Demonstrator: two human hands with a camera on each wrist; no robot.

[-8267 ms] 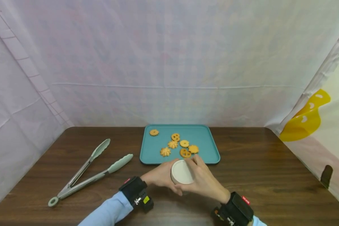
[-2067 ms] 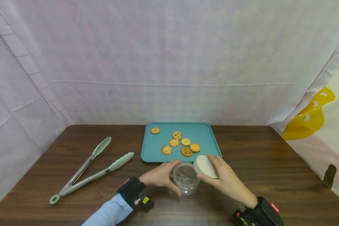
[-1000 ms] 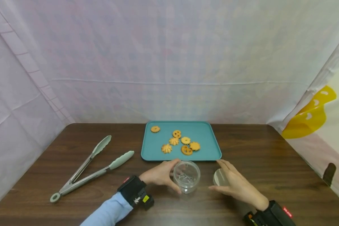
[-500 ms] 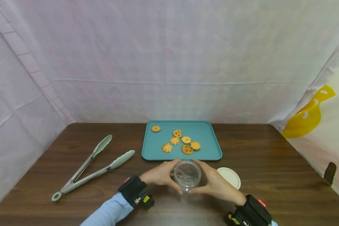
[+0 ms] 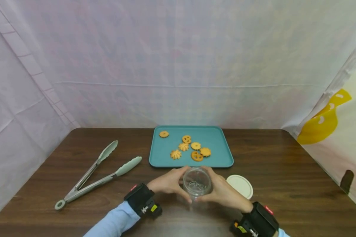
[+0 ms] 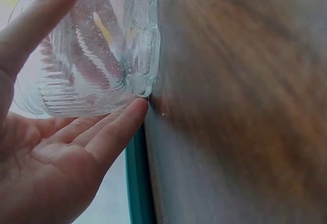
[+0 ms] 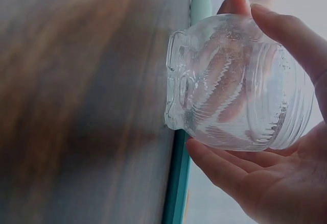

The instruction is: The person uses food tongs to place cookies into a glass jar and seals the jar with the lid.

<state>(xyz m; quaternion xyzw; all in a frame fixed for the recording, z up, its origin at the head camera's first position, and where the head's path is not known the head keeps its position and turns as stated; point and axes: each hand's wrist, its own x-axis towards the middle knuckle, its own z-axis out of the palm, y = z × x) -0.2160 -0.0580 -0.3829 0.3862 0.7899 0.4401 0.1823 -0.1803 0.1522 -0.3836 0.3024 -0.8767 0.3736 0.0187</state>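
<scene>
A clear glass jar (image 5: pixel 197 182) with ribbed sides stands upright and uncovered in front of the tray in the head view. My left hand (image 5: pixel 169 182) holds it from the left, with the thumb on the near side and the fingers on the far side. From the right, my right hand (image 5: pixel 225 193) grips the same glass. In the right wrist view the jar's footed base (image 7: pixel 175 81) is right at the tabletop. Its cream round lid (image 5: pixel 239 186) lies flat on the table beside my right wrist.
Behind the jar, a teal tray (image 5: pixel 218 140) carries several cookies (image 5: pixel 176 154) and pretzel-shaped biscuits (image 5: pixel 197 156). Spread tongs (image 5: pixel 102 181) with pale green tips lie at the left on the dark wooden table (image 5: pixel 284 171). A pale cloth (image 5: pixel 178 65) hangs along the back edge.
The lid came off the jar in my right hand and was laid on the table to the right. My right hand then returned to the jar; my left hand stayed beside it.
</scene>
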